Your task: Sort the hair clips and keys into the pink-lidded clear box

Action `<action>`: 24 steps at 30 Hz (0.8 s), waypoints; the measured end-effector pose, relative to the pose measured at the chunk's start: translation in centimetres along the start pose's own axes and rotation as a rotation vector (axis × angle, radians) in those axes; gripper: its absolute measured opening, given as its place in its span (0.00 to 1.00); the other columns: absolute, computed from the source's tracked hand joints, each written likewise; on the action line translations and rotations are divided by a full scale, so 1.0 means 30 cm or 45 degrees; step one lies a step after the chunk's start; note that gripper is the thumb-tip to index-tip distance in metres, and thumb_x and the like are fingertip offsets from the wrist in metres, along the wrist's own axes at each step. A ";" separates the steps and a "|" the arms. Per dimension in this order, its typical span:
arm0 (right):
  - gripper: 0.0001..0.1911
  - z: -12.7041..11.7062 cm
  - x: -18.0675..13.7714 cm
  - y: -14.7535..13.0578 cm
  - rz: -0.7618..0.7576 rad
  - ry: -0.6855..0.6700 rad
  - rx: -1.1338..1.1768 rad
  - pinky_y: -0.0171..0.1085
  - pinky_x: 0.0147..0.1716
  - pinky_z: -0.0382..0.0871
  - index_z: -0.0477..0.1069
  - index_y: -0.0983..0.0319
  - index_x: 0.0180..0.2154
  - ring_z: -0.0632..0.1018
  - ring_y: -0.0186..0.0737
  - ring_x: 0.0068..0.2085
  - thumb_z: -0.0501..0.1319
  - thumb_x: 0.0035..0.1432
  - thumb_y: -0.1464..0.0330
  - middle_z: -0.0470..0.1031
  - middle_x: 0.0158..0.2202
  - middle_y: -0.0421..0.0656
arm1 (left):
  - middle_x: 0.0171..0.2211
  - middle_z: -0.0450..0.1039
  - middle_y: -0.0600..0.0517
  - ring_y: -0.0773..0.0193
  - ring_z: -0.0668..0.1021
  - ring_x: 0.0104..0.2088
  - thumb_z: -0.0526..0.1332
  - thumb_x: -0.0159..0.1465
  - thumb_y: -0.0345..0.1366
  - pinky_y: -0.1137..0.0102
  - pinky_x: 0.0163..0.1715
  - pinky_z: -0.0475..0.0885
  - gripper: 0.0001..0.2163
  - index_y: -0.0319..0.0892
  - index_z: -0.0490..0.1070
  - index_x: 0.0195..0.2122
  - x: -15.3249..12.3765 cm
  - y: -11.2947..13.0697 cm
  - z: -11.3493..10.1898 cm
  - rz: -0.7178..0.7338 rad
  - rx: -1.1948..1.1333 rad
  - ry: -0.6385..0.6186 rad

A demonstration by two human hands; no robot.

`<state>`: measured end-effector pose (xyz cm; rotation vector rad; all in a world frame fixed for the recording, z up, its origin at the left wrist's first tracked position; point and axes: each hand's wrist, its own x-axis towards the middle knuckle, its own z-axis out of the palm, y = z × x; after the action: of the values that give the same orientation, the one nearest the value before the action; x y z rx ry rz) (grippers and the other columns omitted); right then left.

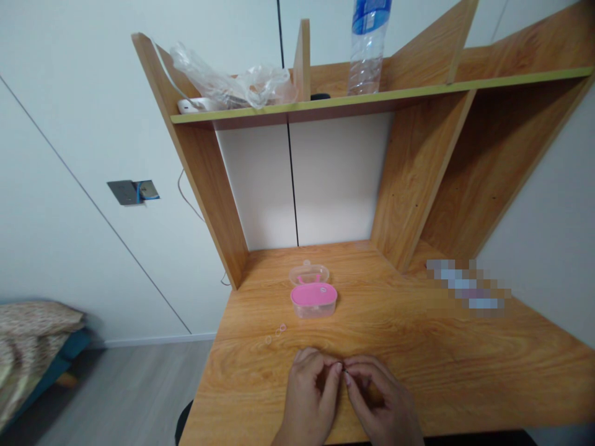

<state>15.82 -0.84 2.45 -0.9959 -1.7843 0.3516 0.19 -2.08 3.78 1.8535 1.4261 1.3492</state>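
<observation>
My left hand (310, 390) and my right hand (381, 399) meet above the front of the wooden desk, fingertips almost touching. Both are closed in a pinch on something tiny and dark between them, too small to name. Beyond them stands a small oval container (314, 310) of clear plastic with a pink inner cover (313, 293). Its clear lid (309, 273) is tipped back behind it, showing a pink handle. To the left of the hands, several small pale rings (283, 327) lie on the desktop.
The wooden desk (446, 359) carries a shelf (334, 109) across its back. On that shelf are a plastic bag (264, 83), a white device with a cable (198, 105) and a water bottle (367, 52). A blurred-out item (465, 285) lies at the right. A bed (37, 347) is at far left.
</observation>
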 end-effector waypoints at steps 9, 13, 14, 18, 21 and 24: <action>0.04 0.003 -0.018 0.024 0.026 0.048 0.015 0.34 0.36 0.80 0.69 0.57 0.32 0.84 0.41 0.35 0.61 0.61 0.70 0.82 0.34 0.44 | 0.28 0.75 0.50 0.60 0.77 0.32 0.58 0.68 0.34 0.69 0.34 0.68 0.11 0.42 0.76 0.29 0.002 -0.012 0.003 -0.053 -0.022 0.083; 0.06 0.003 -0.015 0.020 -0.003 0.012 -0.023 0.34 0.35 0.81 0.70 0.57 0.30 0.85 0.41 0.35 0.62 0.61 0.69 0.83 0.35 0.43 | 0.28 0.77 0.51 0.60 0.78 0.32 0.62 0.65 0.32 0.68 0.34 0.69 0.07 0.44 0.79 0.31 0.005 -0.012 0.005 -0.041 -0.017 0.076; 0.07 0.002 -0.012 0.018 -0.012 0.009 -0.036 0.34 0.35 0.81 0.71 0.57 0.29 0.85 0.41 0.34 0.62 0.61 0.69 0.84 0.34 0.43 | 0.29 0.78 0.51 0.60 0.78 0.33 0.63 0.65 0.31 0.68 0.34 0.70 0.07 0.45 0.80 0.31 0.005 -0.011 0.005 -0.038 -0.020 0.072; 0.08 -0.002 -0.002 0.010 -0.052 0.044 -0.066 0.34 0.35 0.80 0.72 0.57 0.28 0.85 0.41 0.33 0.62 0.61 0.70 0.83 0.33 0.43 | 0.29 0.81 0.51 0.59 0.79 0.33 0.65 0.63 0.29 0.66 0.36 0.72 0.06 0.45 0.80 0.31 0.007 -0.013 0.004 0.001 -0.038 0.084; 0.08 -0.006 0.003 0.008 -0.057 0.068 -0.044 0.34 0.35 0.81 0.73 0.57 0.29 0.85 0.41 0.33 0.62 0.61 0.70 0.83 0.33 0.43 | 0.30 0.82 0.51 0.59 0.80 0.33 0.66 0.61 0.28 0.66 0.36 0.73 0.06 0.45 0.80 0.30 0.010 -0.018 0.005 0.015 -0.040 0.096; 0.08 -0.005 0.003 0.012 -0.010 0.065 -0.013 0.34 0.34 0.81 0.75 0.57 0.30 0.84 0.41 0.33 0.62 0.62 0.68 0.83 0.32 0.44 | 0.30 0.82 0.52 0.59 0.80 0.33 0.67 0.61 0.27 0.66 0.36 0.74 0.06 0.46 0.80 0.30 0.011 -0.023 0.007 0.021 -0.027 0.112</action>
<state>16.12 -0.59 2.34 -0.9959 -1.7452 0.3100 0.03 -1.49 3.28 1.8163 1.4369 1.4646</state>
